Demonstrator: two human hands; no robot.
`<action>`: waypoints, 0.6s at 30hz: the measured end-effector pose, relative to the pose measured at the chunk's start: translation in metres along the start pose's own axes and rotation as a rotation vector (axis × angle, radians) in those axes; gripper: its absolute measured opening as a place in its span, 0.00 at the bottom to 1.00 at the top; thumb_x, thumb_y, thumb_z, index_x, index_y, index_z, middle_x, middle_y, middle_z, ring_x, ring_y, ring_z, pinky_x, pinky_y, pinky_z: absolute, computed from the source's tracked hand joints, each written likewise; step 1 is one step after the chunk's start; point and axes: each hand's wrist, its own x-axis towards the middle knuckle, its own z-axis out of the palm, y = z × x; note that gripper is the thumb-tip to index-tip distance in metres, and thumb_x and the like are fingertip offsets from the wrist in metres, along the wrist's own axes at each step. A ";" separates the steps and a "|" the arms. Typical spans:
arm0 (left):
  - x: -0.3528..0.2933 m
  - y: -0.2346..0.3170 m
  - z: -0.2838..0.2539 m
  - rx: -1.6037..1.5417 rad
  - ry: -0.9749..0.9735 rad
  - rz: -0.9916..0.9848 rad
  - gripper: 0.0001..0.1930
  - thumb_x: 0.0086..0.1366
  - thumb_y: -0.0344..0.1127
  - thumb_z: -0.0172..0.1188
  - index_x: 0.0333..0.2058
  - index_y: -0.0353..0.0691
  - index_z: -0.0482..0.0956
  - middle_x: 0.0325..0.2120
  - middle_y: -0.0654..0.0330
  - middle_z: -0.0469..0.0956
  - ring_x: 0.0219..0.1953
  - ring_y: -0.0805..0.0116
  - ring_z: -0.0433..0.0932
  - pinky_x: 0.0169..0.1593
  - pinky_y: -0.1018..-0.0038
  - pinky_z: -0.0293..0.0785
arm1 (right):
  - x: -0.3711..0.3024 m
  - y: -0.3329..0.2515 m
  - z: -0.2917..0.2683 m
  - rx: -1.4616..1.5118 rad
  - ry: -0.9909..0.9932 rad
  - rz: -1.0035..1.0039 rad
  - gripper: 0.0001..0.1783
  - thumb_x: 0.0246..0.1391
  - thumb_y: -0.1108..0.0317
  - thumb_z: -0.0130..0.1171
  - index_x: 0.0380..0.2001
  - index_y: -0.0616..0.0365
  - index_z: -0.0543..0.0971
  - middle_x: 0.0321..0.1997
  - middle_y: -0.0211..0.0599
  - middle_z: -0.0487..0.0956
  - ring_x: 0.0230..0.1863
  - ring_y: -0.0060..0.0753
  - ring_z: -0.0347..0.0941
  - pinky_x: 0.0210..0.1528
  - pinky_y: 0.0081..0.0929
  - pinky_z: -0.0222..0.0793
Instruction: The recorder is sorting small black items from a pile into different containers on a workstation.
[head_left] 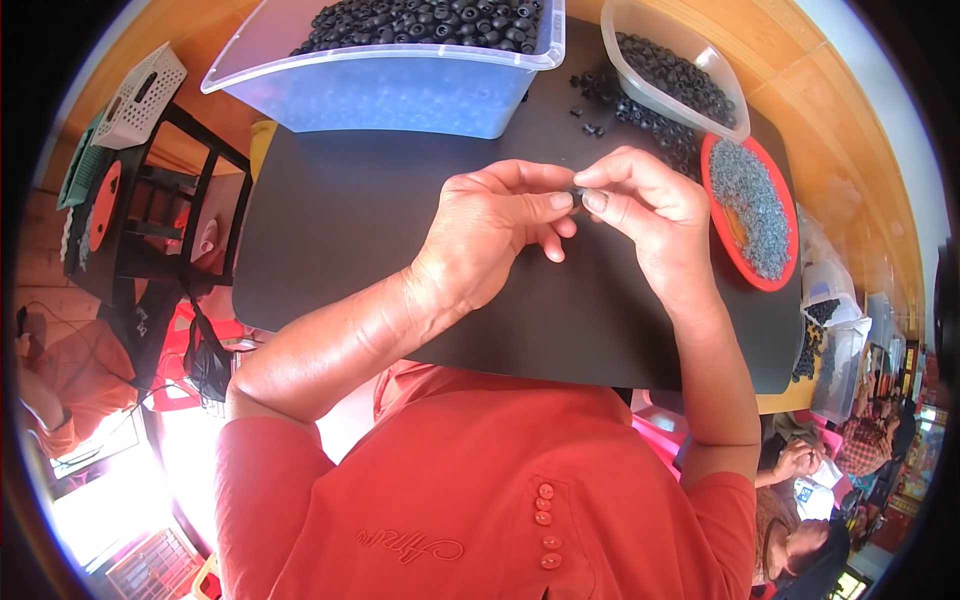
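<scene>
My two hands meet over the dark table (350, 210). My left hand (480, 220) is closed in a pinch, thumb and index finger on a small dark part (578, 191). Fingertips mostly cover that part. My right hand (655, 205) also pinches at the same spot, its thumb tip touching or almost touching the part; whether it holds a second piece is hidden. To the right lies a red oval dish (708, 188) with many small translucent grey-blue pieces (755, 205). Loose black rubber-looking parts (650, 125) are heaped beyond my right hand.
A large clear bin (400, 95) of black ring-like parts (430, 22) stands at the far left. At the far right, a smaller clear tub (735, 115) holds more black parts. Left of the table is a black stand (180, 175) with a white basket (140, 100). Other people sit at lower right.
</scene>
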 end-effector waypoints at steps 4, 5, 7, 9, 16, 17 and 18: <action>0.000 0.001 0.000 0.048 0.003 -0.031 0.08 0.67 0.24 0.57 0.43 0.27 0.77 0.36 0.51 0.79 0.34 0.64 0.79 0.34 0.72 0.76 | 0.000 -0.001 0.000 0.012 -0.043 -0.001 0.05 0.56 0.80 0.60 0.36 0.64 0.80 0.35 0.30 0.80 0.38 0.19 0.75 0.41 0.18 0.71; 0.001 0.000 -0.001 0.051 0.003 -0.030 0.08 0.67 0.24 0.57 0.43 0.27 0.77 0.36 0.51 0.79 0.34 0.64 0.79 0.34 0.72 0.76 | 0.000 -0.002 0.000 0.028 -0.049 0.056 0.06 0.56 0.81 0.59 0.37 0.64 0.80 0.37 0.29 0.79 0.39 0.19 0.74 0.41 0.18 0.70; 0.002 -0.001 -0.004 0.023 0.010 -0.020 0.08 0.67 0.24 0.57 0.42 0.27 0.77 0.35 0.51 0.79 0.33 0.64 0.79 0.34 0.72 0.76 | 0.000 -0.003 0.001 0.028 -0.043 0.073 0.05 0.56 0.80 0.59 0.37 0.64 0.80 0.36 0.29 0.79 0.38 0.19 0.74 0.41 0.18 0.69; 0.002 0.000 -0.003 0.012 -0.002 -0.014 0.08 0.67 0.24 0.57 0.42 0.27 0.77 0.35 0.51 0.79 0.33 0.64 0.79 0.34 0.71 0.77 | -0.001 -0.006 0.000 0.024 -0.032 0.088 0.05 0.56 0.80 0.60 0.37 0.63 0.80 0.36 0.29 0.79 0.38 0.18 0.73 0.41 0.18 0.69; -0.006 0.001 0.005 0.148 -0.020 0.157 0.09 0.65 0.21 0.57 0.45 0.31 0.77 0.36 0.53 0.80 0.34 0.63 0.80 0.33 0.72 0.77 | -0.008 -0.012 0.002 -0.004 -0.008 0.004 0.04 0.57 0.79 0.60 0.37 0.64 0.79 0.35 0.28 0.79 0.36 0.18 0.72 0.40 0.17 0.69; -0.007 0.001 0.006 0.158 -0.024 0.161 0.09 0.65 0.21 0.57 0.45 0.31 0.77 0.36 0.53 0.80 0.34 0.63 0.80 0.33 0.72 0.77 | -0.009 -0.014 0.004 -0.033 0.000 -0.007 0.04 0.57 0.79 0.61 0.36 0.64 0.79 0.35 0.29 0.78 0.36 0.18 0.72 0.39 0.17 0.69; -0.008 0.000 0.006 0.131 -0.023 0.177 0.10 0.65 0.21 0.58 0.45 0.33 0.77 0.36 0.54 0.80 0.35 0.63 0.80 0.33 0.71 0.77 | -0.010 -0.016 0.004 -0.028 0.006 -0.016 0.04 0.57 0.79 0.61 0.36 0.64 0.79 0.35 0.29 0.78 0.36 0.18 0.72 0.39 0.17 0.69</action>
